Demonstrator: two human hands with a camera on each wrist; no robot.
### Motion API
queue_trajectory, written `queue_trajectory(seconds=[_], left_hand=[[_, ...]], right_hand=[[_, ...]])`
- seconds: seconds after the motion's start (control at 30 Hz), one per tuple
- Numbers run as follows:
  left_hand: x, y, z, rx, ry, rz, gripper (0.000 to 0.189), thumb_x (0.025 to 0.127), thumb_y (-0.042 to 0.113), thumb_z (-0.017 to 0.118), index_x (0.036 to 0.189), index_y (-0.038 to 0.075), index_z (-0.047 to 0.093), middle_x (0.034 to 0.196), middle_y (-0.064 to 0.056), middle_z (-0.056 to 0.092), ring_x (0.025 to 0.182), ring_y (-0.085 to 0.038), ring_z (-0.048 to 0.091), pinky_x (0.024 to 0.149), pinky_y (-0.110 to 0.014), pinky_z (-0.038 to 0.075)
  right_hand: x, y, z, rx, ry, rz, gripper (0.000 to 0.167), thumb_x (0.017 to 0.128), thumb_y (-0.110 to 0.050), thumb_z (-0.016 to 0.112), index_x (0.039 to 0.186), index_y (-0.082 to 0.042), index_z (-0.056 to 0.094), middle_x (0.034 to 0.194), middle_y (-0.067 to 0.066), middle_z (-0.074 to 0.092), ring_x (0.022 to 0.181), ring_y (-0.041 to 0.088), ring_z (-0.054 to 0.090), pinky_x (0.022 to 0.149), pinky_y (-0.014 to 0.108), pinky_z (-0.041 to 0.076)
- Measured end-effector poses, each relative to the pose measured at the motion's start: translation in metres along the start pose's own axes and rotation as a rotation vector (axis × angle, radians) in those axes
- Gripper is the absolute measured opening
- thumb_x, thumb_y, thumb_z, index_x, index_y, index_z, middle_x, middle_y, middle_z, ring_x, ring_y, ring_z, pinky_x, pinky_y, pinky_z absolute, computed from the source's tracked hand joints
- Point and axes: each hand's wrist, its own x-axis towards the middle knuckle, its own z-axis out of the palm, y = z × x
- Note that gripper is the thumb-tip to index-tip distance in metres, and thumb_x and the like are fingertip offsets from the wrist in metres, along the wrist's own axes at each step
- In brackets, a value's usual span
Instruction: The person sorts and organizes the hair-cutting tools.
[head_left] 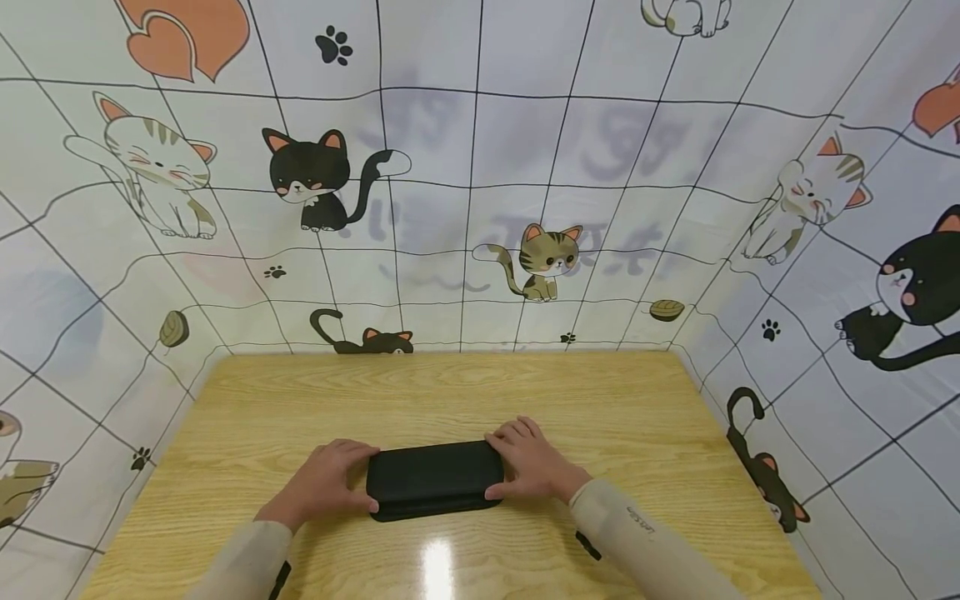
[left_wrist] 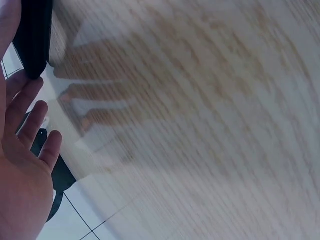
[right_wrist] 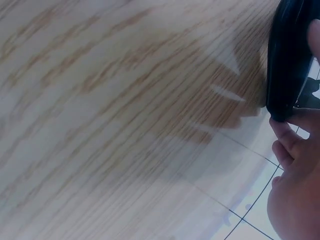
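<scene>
A black, oblong case with rounded corners (head_left: pixel 435 477) lies flat on the wooden table, slightly slanted. My left hand (head_left: pixel 326 482) grips its left end, thumb at the near corner and fingers at the far one. At the opposite end my right hand (head_left: pixel 534 467) holds it the same way. In the left wrist view the case's dark end (left_wrist: pixel 35 37) shows beside the left hand (left_wrist: pixel 25 190), whose outer fingers stand apart from it. The right wrist view has the case's end (right_wrist: pixel 287 60) between the thumb and fingers of the right hand (right_wrist: pixel 300 170).
The light wooden table (head_left: pixel 600 400) is glossy and reflects a bright lamp spot near its front. White cloth walls (head_left: pixel 435 217) printed with cats and grid lines enclose it at the back and both sides. Dark straps (head_left: pixel 588 546) show by the sleeves.
</scene>
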Motion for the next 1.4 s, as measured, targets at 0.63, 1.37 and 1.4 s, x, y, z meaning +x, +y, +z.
queue_trajectory(seconds=[0.63,1.37,1.4], left_hand=[[0.008,0.023,0.017,0.082,0.028,0.140,0.096,0.068,0.071,0.072,0.142,0.013,0.050,0.143,-0.004,0.052,0.135,-0.029,0.045,0.109,-0.058,0.030],[0.044,0.079,0.038,0.205,-0.060,0.251,0.096,0.075,0.065,0.072,0.152,0.020,0.036,0.151,-0.005,0.044,0.137,-0.023,0.044,0.115,-0.053,0.029],[0.044,0.079,0.038,0.207,-0.061,0.250,0.096,0.075,0.066,0.071,0.152,0.020,0.036,0.151,-0.004,0.044,0.137,-0.023,0.045,0.115,-0.053,0.028]], right_hand=[[0.004,-0.003,0.010,0.021,0.043,0.054,0.099,0.068,-0.080,0.064,0.140,-0.014,0.048,0.132,0.003,0.052,0.125,0.023,0.044,0.118,0.052,0.021],[0.009,0.025,-0.005,0.005,0.135,0.067,0.027,0.090,-0.032,0.069,0.115,-0.022,0.072,0.111,-0.004,0.070,0.108,0.018,0.062,0.102,0.048,0.043],[0.010,0.025,-0.005,0.010,0.121,0.065,0.026,0.090,-0.033,0.070,0.113,-0.022,0.073,0.109,-0.005,0.070,0.107,0.017,0.062,0.103,0.048,0.043]])
